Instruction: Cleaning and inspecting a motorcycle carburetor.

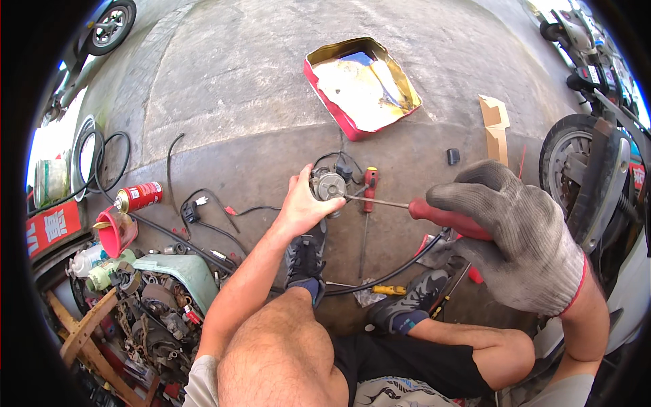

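Note:
A small round metal carburetor [330, 185] with a black cable is in my bare left hand [302, 203], its fingers and thumb wrapped around the sides. My right hand [515, 234], in a grey work glove, grips the red handle of a screwdriver [444, 216]. The long shank points left, and its tip meets the carburetor's right side near my left thumb; whether it sits in a screw is too small to tell. On the floor just right of the carburetor lies a second screwdriver [369, 190] with a red and yellow handle.
Ahead stands a cut-open red tin [337, 119] with pale contents. At left are a red spray can [144, 197], a red funnel [115, 230] and a pile of greasy parts [159, 302]. A yellow-handled screwdriver [388, 289] lies between my feet. A motorcycle wheel [566, 152] stands right.

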### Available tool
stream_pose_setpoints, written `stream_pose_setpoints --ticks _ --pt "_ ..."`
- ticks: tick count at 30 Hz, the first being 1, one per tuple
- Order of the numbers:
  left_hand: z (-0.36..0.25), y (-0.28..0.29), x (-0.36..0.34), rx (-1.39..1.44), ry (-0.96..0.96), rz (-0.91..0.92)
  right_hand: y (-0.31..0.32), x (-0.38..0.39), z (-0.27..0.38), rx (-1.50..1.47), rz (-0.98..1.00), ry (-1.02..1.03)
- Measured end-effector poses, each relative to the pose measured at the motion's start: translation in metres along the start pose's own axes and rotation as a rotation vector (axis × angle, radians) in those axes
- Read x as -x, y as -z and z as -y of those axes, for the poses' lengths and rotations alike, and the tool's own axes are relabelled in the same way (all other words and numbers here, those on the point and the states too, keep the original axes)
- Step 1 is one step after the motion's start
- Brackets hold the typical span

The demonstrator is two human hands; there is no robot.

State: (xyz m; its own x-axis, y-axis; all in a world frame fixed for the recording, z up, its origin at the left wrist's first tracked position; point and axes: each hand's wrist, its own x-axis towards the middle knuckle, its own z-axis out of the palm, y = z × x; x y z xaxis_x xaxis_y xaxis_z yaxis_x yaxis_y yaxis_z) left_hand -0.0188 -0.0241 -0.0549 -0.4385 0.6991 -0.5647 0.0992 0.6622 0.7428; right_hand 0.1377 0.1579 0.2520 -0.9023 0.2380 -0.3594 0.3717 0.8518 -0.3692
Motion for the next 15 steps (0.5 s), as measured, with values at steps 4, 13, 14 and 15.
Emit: stream_pose_setpoints --ticks 4,13,14,15 --pt "-0.002 0.002 0.002 -0.026 0.011 -0.004 -0.007 0.002 0.002 0.205 0.035 -0.121" --pt "-0.001 -0.001 0.002 -0.016 -0.005 -0.006 -0.009 0.005 -0.001 -0.032 -0.085 -0.111" --pt "0.0 0.0 0.001 -0.015 -0.005 -0.007 -0.002 0.002 0.004 0.04 -0.02 -0.086" --pt "0.001 -0.001 0.0 -0.007 -0.005 -0.005 0.001 0.0 0.008 0.113 0.046 -0.062"
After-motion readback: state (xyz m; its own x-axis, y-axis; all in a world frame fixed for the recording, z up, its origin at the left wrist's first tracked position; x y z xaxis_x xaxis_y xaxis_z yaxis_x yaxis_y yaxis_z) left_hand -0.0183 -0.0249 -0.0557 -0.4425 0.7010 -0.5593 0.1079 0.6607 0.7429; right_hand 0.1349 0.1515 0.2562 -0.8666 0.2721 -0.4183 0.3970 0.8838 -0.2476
